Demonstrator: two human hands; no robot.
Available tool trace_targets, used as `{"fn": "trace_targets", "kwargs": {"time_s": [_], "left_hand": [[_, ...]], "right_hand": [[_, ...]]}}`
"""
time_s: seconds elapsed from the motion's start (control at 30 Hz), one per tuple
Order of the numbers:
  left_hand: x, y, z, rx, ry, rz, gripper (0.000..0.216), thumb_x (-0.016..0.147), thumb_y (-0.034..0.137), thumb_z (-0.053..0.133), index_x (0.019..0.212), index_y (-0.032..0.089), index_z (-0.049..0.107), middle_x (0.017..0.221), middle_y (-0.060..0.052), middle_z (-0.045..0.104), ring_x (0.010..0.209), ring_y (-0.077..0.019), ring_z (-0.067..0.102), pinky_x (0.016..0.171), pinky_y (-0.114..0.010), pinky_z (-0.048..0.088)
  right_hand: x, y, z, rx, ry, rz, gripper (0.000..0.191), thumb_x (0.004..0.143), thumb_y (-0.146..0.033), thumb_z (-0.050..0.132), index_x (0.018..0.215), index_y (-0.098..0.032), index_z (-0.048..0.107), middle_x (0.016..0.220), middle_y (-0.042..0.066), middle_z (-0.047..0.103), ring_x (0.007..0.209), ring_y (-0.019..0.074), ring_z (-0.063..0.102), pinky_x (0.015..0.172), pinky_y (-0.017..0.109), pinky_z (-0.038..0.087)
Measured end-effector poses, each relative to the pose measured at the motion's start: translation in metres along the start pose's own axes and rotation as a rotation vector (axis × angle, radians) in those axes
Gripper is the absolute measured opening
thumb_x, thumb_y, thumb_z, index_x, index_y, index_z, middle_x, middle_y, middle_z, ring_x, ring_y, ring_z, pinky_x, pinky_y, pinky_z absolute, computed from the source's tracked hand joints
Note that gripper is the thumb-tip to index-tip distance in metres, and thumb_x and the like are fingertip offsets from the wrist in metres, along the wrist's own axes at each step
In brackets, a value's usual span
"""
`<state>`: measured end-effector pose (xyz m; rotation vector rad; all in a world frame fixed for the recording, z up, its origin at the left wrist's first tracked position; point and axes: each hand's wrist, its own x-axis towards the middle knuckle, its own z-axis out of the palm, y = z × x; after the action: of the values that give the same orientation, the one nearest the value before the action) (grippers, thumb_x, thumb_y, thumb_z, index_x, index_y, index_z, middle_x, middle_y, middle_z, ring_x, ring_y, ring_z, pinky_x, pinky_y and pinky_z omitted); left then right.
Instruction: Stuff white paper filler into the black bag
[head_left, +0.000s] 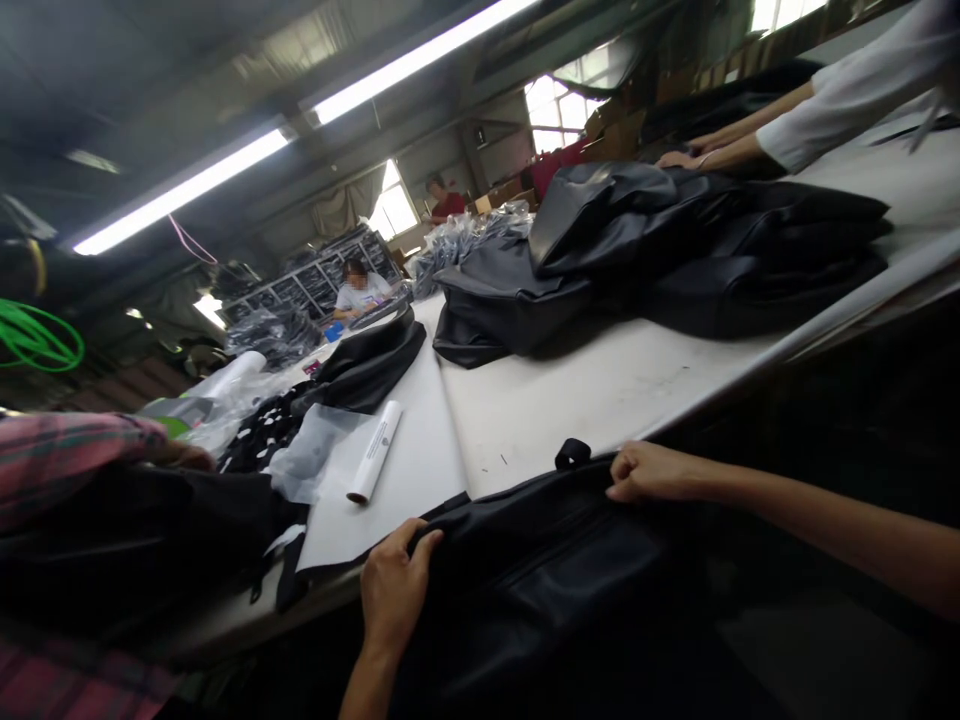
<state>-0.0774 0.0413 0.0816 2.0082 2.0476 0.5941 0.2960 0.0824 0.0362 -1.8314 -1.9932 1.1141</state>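
Since both hands, left (pixel 391 590) and right (pixel 646 472), pinch the black bag (pixel 540 570) at the frame's bottom, it looks floppy, slick, best gripped along its edge.

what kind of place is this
Most likely a bag or garment workshop. A long white work table carries heaps of black bags, several people work along it, and both the left hand and right hand grip a black bag at its edge.
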Motion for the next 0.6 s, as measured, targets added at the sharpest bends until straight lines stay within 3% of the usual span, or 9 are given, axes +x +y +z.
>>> {"fn": "trace_targets", "kwargs": {"time_s": [0.13,0.23,0.3,0.37,0.47,0.53,0.6], "left_hand": [[0.0,-0.008,0.001,-0.044,-0.008,0.002,0.036,0.088,0.053,0.051,0.098,0.025,0.072,0.087,-0.002,0.072,0.078,-0.0232,0.063,0.078,-0.034,0.042],[-0.003,-0.012,0.002,-0.104,-0.013,0.008,0.041,0.083,0.058,0.053,0.097,0.025,0.073,0.092,-0.002,0.074,0.084,-0.025,0.065,0.081,-0.036,0.043],[-0.008,-0.013,0.0,-0.146,0.002,0.028,0.041,0.08,0.06,0.056,0.094,0.025,0.074,0.095,-0.002,0.075,0.089,-0.0268,0.067,0.083,-0.036,0.044],[-0.017,-0.011,-0.008,-0.187,0.031,0.023,0.041,0.077,0.061,0.06,0.091,0.026,0.076,0.096,-0.002,0.076,0.093,-0.0286,0.068,0.085,-0.037,0.047],[-0.033,-0.005,-0.03,-0.259,0.092,0.004,0.042,0.072,0.064,0.066,0.085,0.027,0.078,0.092,-0.001,0.077,0.091,-0.0289,0.07,0.087,-0.036,0.051],[-0.046,-0.002,-0.048,-0.312,0.104,0.009,0.041,0.071,0.065,0.069,0.084,0.027,0.079,0.088,-0.001,0.077,0.084,-0.0266,0.07,0.082,-0.031,0.054],[-0.057,-0.003,-0.066,-0.377,0.126,-0.027,0.043,0.071,0.067,0.072,0.085,0.026,0.078,0.084,0.0,0.076,0.079,-0.0236,0.069,0.073,-0.026,0.055]], "right_hand": [[-0.004,0.056,-0.026,-0.245,0.11,0.236,0.016,0.073,-0.019,0.068,0.058,-0.015,0.068,0.069,0.011,0.065,0.072,0.0278,0.064,0.066,0.034,0.042],[-0.017,0.075,-0.03,-0.376,0.237,0.284,0.019,0.084,-0.026,0.064,0.091,-0.013,0.076,0.102,0.019,0.07,0.102,0.0385,0.065,0.085,0.044,0.048],[-0.025,0.071,-0.031,-0.379,0.317,0.17,0.039,0.09,-0.036,0.062,0.122,-0.015,0.069,0.13,0.018,0.061,0.123,0.0362,0.057,0.101,0.045,0.045],[-0.034,0.057,-0.032,-0.272,0.316,-0.059,0.071,0.085,-0.048,0.07,0.147,-0.019,0.05,0.149,0.013,0.047,0.137,0.031,0.046,0.114,0.04,0.04],[-0.049,0.025,-0.03,-0.171,0.183,-0.383,0.113,0.068,-0.056,0.086,0.159,-0.021,0.029,0.16,0.013,0.032,0.148,0.0336,0.03,0.124,0.046,0.027],[-0.059,0.004,-0.024,-0.261,0.161,-0.487,0.127,0.061,-0.055,0.091,0.161,-0.02,0.023,0.161,0.016,0.028,0.15,0.0376,0.022,0.126,0.055,0.016],[-0.067,-0.014,-0.016,-0.357,0.219,-0.575,0.13,0.059,-0.048,0.095,0.162,-0.02,0.02,0.158,0.017,0.034,0.148,0.0402,0.025,0.125,0.06,0.012]]}}
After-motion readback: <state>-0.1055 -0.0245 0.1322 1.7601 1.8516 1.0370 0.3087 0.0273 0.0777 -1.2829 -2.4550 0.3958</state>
